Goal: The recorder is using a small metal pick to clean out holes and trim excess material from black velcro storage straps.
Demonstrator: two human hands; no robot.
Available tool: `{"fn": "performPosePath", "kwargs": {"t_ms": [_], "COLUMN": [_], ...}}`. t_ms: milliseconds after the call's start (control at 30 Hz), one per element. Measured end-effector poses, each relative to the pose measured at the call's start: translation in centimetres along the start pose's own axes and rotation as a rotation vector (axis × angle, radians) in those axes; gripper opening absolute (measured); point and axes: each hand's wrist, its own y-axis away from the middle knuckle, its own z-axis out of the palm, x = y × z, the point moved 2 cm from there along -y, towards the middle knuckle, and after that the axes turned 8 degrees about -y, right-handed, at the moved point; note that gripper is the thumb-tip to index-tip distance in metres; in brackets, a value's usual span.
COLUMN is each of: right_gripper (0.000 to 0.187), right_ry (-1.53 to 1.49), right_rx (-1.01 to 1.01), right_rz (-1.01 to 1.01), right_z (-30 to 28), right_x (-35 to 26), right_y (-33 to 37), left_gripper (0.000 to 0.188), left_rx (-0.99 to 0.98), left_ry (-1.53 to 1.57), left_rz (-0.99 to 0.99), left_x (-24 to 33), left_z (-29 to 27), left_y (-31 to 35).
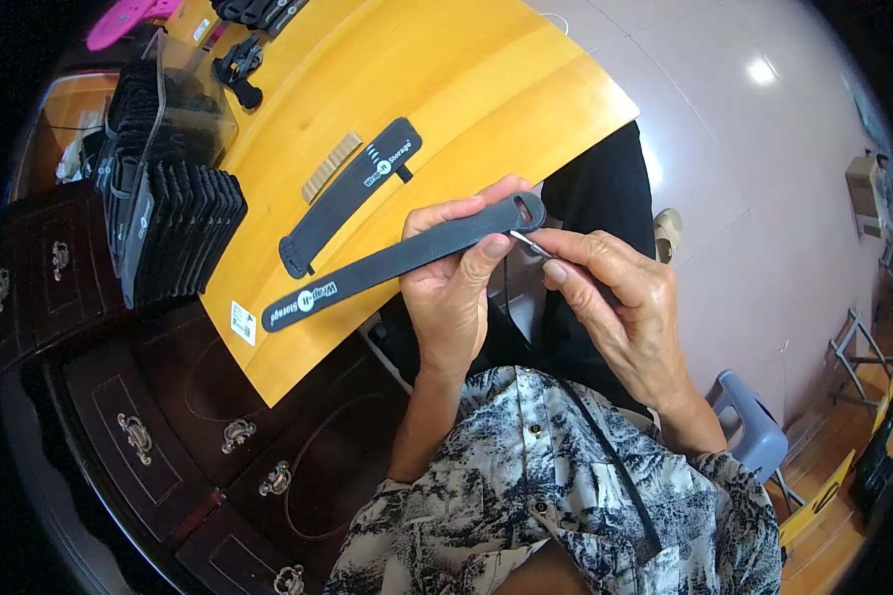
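Note:
My left hand (448, 297) grips a long black strap (387, 262) with rounded ends, thumb on top and fingers behind. The strap slants from lower left up to the right, and its upper right end has an oval slot. White printing marks its lower left end, which hangs over the yellow table. Pinched in my right hand (630, 302) is a slim pointed metal tool (528, 242), its tip against the strap's edge just below the slot. Most of the tool is hidden by my fingers, so its kind does not show.
On the yellow table (506, 74) lie another black strap (347, 198), a ribbed tan strip (331, 167) and a white label (243, 323). Stacked black straps (184, 233) stand at the left by a clear plastic box (191, 69). A blue stool (751, 426) stands at right.

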Motion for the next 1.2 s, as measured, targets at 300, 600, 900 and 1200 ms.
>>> {"fn": "performPosePath", "kwargs": {"t_ms": [300,600,900,1200], "right_gripper": [0.022,0.023,0.026,0.024], "right_ry": [-0.074,-0.768,0.202,-0.819], "right_rx": [0.000,-0.038,0.157,0.019], "right_rz": [0.028,0.590,-0.151,0.526], "right_z": [0.8,1.9,3.4,4.1], "right_x": [0.1,0.1,0.6,1.3], "right_y": [-0.2,0.0,-0.2,0.1], "left_gripper": [0.029,0.029,0.032,0.034], "left_rx": [-0.004,0.014,0.043,0.051], "left_ry": [-0.381,-0.734,-0.801,-0.808], "left_rz": [0.392,0.637,0.697,0.684], "left_x": [0.0,0.5,0.0,-0.2], "left_z": [-0.4,-1.2,-1.3,-1.7], "left_y": [-0.1,0.3,0.2,0.8]}}
